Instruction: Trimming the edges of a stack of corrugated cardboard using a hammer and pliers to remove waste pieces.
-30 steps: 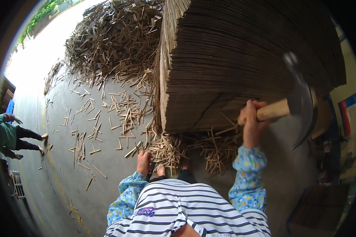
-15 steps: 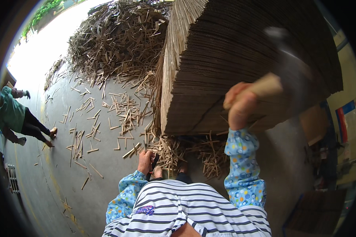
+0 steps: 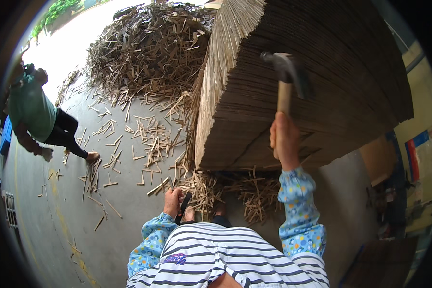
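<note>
Right hand (image 3: 284, 139) was wrapped tight round the wooden handle of a hammer (image 3: 287, 79), fingers fully closed, head raised in front of the stack of cardboard sheets (image 3: 321, 86) near its lower front edge. Left hand (image 3: 173, 201) was down low by the floor (image 3: 57, 230), fingers curled round a dark narrow tool (image 3: 183, 207); kind unclear. It sat just beside the loose strips (image 3: 204, 189) under the stack's lower left corner.

Progress, as a judgement: plenty of trimming looked done, with strips scattered over the floor and a big heap of offcuts (image 3: 149, 53) beyond the stack's far left corner. The stack stood tall and its left side looked ragged, so more probably remained.

Another person (image 3: 38, 115) in a green top stood at the floor's left edge, well apart.
</note>
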The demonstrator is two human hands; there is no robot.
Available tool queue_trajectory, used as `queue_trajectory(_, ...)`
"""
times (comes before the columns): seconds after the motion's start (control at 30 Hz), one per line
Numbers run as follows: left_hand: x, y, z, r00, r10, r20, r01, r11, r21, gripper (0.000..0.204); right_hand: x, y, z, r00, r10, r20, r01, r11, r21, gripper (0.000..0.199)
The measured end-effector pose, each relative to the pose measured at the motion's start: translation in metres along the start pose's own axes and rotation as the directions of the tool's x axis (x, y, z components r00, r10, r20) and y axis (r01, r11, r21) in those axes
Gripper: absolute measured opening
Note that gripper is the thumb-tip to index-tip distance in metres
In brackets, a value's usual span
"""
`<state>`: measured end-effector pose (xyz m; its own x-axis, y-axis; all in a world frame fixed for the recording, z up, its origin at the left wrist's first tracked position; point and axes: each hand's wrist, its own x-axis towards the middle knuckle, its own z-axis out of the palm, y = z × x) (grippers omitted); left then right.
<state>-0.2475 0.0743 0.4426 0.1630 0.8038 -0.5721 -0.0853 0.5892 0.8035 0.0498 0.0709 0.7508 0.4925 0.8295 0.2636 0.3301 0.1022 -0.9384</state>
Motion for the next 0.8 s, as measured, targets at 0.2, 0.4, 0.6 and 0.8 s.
queue_trajectory(0.2,0.004,-0.009,-0.006,0.999,-0.013,-0.031,0.016,0.997,0.072,0.020,0.017,-0.066,0.009,0.815,-0.511,-0.272,0.576,0.759,0.302,0.054)
queue_trajectory(0.4,-0.001,0.002,0.001,0.997,0.046,-0.065,-0.046,0.999,0.001,0.015,0.001,-0.024,-0.012,0.999,0.002,0.038,0.001,0.997,-0.073,0.048)
queue_trajectory(0.6,0.004,-0.005,-0.014,0.999,0.027,-0.018,-0.027,1.000,-0.007,0.014,0.021,-0.096,0.006,0.781,-0.548,-0.300,0.624,0.695,0.358,0.044)
queue_trajectory(0.8,-0.005,0.003,-0.023,0.995,0.094,-0.017,-0.093,0.994,0.054,0.017,0.005,-0.042,-0.023,1.000,0.017,-0.020,-0.018,0.997,-0.076,0.049)
